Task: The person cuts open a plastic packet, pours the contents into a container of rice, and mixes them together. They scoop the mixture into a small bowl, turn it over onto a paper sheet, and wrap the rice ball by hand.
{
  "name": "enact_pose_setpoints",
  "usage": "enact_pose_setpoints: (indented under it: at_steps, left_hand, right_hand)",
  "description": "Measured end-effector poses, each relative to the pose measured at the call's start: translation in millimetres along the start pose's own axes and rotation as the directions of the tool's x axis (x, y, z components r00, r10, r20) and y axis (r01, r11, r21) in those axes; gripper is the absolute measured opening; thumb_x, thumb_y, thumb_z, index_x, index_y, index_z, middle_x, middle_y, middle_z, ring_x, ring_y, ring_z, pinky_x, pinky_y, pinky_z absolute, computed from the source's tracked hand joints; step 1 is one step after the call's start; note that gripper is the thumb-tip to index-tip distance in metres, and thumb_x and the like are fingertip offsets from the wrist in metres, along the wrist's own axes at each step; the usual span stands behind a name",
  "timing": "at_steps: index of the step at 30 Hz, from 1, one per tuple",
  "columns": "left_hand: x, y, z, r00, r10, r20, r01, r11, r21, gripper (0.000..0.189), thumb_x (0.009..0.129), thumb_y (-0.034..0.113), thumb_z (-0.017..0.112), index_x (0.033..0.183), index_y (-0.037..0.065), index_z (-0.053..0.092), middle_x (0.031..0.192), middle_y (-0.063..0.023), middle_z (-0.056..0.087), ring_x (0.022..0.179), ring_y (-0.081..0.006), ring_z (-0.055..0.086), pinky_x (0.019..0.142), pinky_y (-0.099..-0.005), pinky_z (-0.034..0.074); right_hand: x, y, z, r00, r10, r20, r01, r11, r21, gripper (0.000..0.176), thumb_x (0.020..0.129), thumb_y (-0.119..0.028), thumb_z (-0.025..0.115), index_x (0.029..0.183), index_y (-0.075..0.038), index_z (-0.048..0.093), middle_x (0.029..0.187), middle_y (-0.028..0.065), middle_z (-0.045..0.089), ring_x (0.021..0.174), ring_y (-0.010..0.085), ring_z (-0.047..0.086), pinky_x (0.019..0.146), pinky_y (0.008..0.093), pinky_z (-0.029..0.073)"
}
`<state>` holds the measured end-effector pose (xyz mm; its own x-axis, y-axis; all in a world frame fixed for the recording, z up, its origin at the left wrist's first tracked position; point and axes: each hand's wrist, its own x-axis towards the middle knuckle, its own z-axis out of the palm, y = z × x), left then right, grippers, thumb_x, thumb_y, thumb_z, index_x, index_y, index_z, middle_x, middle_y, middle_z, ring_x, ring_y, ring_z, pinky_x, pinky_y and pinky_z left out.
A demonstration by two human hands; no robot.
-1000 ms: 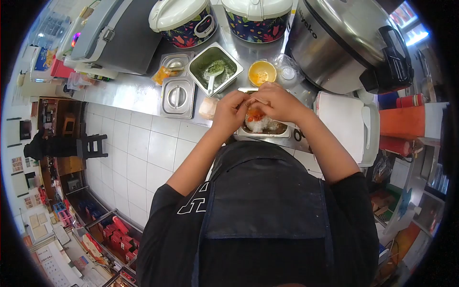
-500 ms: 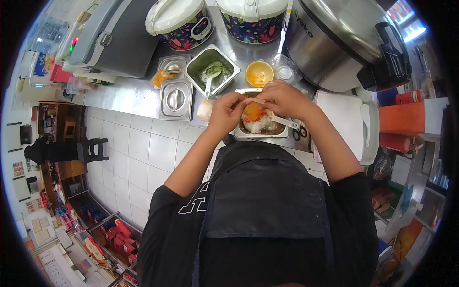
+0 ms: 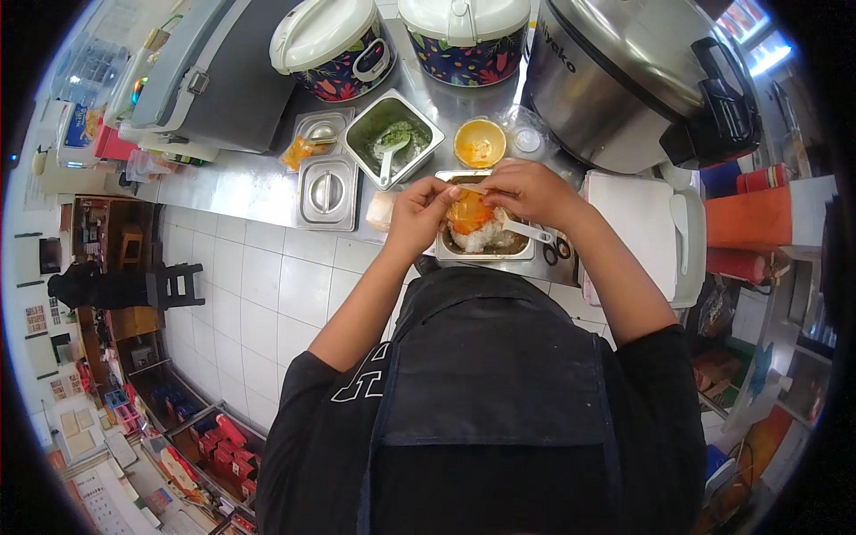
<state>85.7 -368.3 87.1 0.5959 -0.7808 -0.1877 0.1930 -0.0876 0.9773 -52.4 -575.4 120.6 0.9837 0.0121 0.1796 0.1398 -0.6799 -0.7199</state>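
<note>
My left hand (image 3: 419, 212) and my right hand (image 3: 535, 190) are close together, pinching the top edge of a small clear plastic bag (image 3: 470, 210) with orange sauce in it. The bag hangs over a steel food pan (image 3: 489, 257), which holds white, rice-like food (image 3: 481, 237). A white spoon (image 3: 530, 231) rests in that pan, its handle across the right rim. Black-handled scissors (image 3: 557, 250) lie just right of the pan. Behind my hands stands a yellow bowl (image 3: 480, 143) with orange bits inside. My fingertips partly cover the bag's top.
Left of my hands is a steel pan (image 3: 353, 144) of green-and-white food with a white spoon (image 3: 388, 165). Lidded steel containers (image 3: 326, 192) stand beside it. Two patterned rice containers (image 3: 343, 67) and a large steel cooker (image 3: 615, 89) line the back. White sheets (image 3: 631, 232) lie right.
The bag now hangs slightly lower and shows more of its orange contents. Both hands keep their pinch on its top, with only small finger movements. The view has shifted slightly.
</note>
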Motion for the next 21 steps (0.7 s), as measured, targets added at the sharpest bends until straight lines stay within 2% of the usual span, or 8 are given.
enact_pose_setpoints:
  at_steps: [3,6,9,12,15,18,21]
  left_hand:
    - [-7.6,12.5,0.9,1.0,0.02,-0.006,-0.019,0.982,0.186,0.016,0.099,0.016,0.071,0.095,0.0,0.07,0.076,-0.0001,0.065,0.068,-0.0068,0.058,0.063,-0.0224,0.044]
    - [-3.3,6.5,2.2,0.946,0.314,0.084,-0.324,0.891,0.317,0.013,0.097,0.011,0.072,0.094,-0.001,0.07,0.076,-0.0031,0.065,0.069,-0.0105,0.06,0.063,-0.0251,0.046]
    - [-4.3,12.5,9.8,0.902,0.418,0.11,-0.424,0.805,0.415,0.01,0.095,0.008,0.073,0.095,-0.002,0.07,0.077,-0.006,0.065,0.069,-0.0129,0.061,0.064,-0.0273,0.047]
    - [-2.8,11.5,9.5,0.921,0.387,0.048,-0.375,0.842,0.389,0.009,0.096,0.007,0.071,0.095,-0.001,0.071,0.078,-0.0054,0.067,0.071,-0.0112,0.062,0.065,-0.0264,0.048]
    - [-2.5,13.1,13.3,0.959,0.277,-0.052,-0.262,0.945,0.197,0.009,0.097,0.008,0.071,0.095,-0.001,0.071,0.081,-0.0054,0.07,0.073,-0.0098,0.064,0.066,-0.0261,0.05]
    - [-4.5,23.8,13.5,0.975,0.219,-0.024,-0.215,0.97,0.117,0.013,0.099,0.011,0.07,0.1,-0.002,0.072,0.088,-0.0035,0.072,0.079,-0.0073,0.065,0.071,-0.0232,0.051]
    - [-5.2,19.1,8.1,0.957,0.29,0.003,-0.273,0.898,0.345,0.013,0.1,0.011,0.069,0.101,-0.002,0.071,0.087,-0.0032,0.072,0.078,-0.0063,0.064,0.07,-0.0235,0.051]
  right_hand:
    - [3.3,2.8,-1.6,1.0,0.009,0.009,-0.009,0.999,0.038,0.026,0.088,-0.022,0.075,0.108,-0.005,0.073,0.099,0.0132,0.07,0.095,0.0321,0.066,0.084,0.0408,0.052]
    - [11.7,-5.5,11.3,0.997,0.062,-0.044,-0.046,0.954,0.295,0.027,0.085,-0.02,0.08,0.107,-0.005,0.073,0.095,0.0122,0.071,0.09,0.0293,0.067,0.081,0.0377,0.052]
    - [25.1,2.5,22.0,0.972,0.116,0.204,-0.167,0.954,0.25,0.033,0.085,-0.031,0.08,0.106,-0.006,0.072,0.096,0.015,0.071,0.089,0.0293,0.069,0.08,0.0399,0.052]
    - [29.6,-1.3,24.2,0.977,0.153,0.147,-0.176,0.971,0.16,0.031,0.087,-0.03,0.079,0.105,-0.006,0.072,0.093,0.0149,0.072,0.085,0.0292,0.069,0.078,0.0399,0.052]
    - [31.4,-7.5,25.6,0.98,0.148,0.131,-0.175,0.958,0.226,0.027,0.089,-0.028,0.078,0.104,-0.007,0.071,0.093,0.0138,0.072,0.085,0.0315,0.069,0.077,0.0398,0.052]
    - [32.4,-5.8,25.9,0.99,0.095,0.105,-0.113,0.977,0.18,0.023,0.089,-0.024,0.077,0.104,-0.008,0.072,0.093,0.0141,0.071,0.086,0.0334,0.068,0.077,0.0408,0.052]
    - [29.7,-8.7,18.5,0.989,0.059,0.136,-0.071,0.993,0.09,0.019,0.09,-0.02,0.074,0.101,-0.004,0.07,0.096,0.0148,0.069,0.092,0.0326,0.066,0.082,0.041,0.051]
